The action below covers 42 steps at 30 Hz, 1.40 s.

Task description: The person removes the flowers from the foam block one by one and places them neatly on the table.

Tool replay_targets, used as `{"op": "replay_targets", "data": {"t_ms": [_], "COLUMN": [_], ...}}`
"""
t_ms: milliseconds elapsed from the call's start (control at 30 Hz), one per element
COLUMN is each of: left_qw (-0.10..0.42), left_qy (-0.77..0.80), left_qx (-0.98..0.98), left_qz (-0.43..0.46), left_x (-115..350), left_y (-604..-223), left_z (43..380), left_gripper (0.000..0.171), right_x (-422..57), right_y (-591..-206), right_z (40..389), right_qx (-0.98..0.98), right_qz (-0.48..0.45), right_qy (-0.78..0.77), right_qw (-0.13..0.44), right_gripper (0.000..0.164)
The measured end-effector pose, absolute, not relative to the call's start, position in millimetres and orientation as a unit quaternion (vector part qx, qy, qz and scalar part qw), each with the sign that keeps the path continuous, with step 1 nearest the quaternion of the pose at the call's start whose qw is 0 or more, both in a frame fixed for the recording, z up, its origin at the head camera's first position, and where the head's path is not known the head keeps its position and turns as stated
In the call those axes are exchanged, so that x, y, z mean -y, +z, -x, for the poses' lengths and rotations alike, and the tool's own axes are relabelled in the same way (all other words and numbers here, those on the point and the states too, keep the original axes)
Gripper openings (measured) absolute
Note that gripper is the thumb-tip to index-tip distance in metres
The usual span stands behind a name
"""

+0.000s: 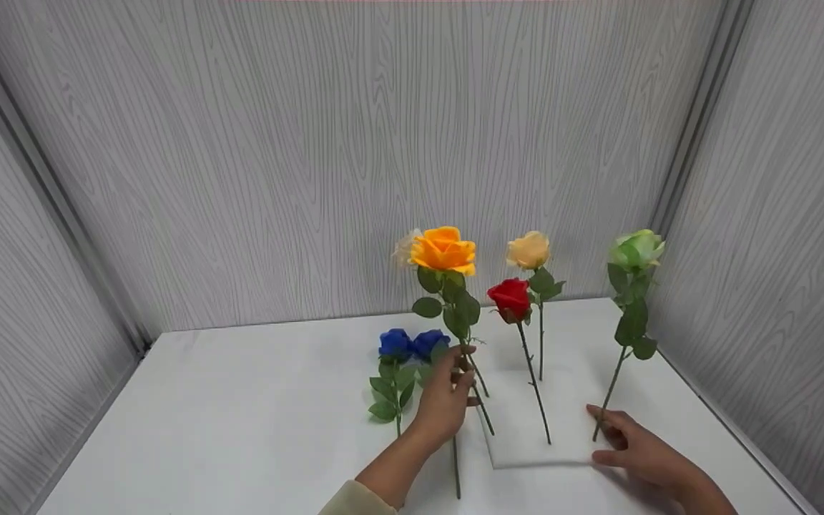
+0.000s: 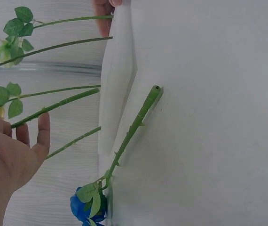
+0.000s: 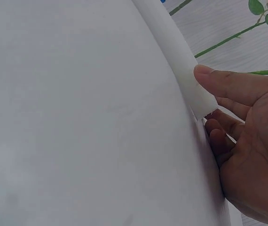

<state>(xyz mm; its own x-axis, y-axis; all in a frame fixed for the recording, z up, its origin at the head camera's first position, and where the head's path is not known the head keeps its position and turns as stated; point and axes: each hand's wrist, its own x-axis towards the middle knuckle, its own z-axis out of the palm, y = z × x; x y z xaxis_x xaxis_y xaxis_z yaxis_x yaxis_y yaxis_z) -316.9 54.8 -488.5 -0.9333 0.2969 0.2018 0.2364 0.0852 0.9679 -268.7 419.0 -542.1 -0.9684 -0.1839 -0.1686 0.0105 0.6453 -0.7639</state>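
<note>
While your left hand (image 1: pixel 444 404) pinches the orange rose (image 1: pixel 444 252) by its stem, with the tip at the left side of the white block (image 1: pixel 573 427), your right hand (image 1: pixel 637 450) grips the block's right front corner between thumb and fingers. Better you pinch lower, I think, and press gently along the stem, so it does not bend.

Head view from above, facing forward and down, two close wrist views sharing the white block (image 1: pixel 518 442)
</note>
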Motion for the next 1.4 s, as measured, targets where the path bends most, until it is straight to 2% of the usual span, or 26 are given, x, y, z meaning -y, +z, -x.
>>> {"op": "replay_targets", "data": {"t_ms": [333,833,1167,1400], "left_qw": [0.009,-0.003,0.003,0.004], "left_qy": [0.637,0.638,0.612,0.603], "left_qx": [-0.750,-0.751,-0.772,-0.778], "left_qz": [-0.178,-0.167,-0.171,-0.177], "left_x": [-47,-35,-19,-12], "left_y": [-487,-490,-488,-491], "left_z": [311,307,304,298], "left_gripper": [0.046,0.046,0.045,0.052], "right_x": [-419,-417,-420,-422], "right_y": [-543,-542,-541,-542], "right_z": [270,270,266,266], "right_qx": [-0.895,-0.906,-0.902,-0.907], "right_qz": [0.029,0.023,0.064,0.079], "right_qy": [-0.427,-0.405,-0.412,-0.401], "right_qw": [0.124,0.124,0.113,0.104], "right_gripper": [0.092,0.093,0.089,0.090]}}
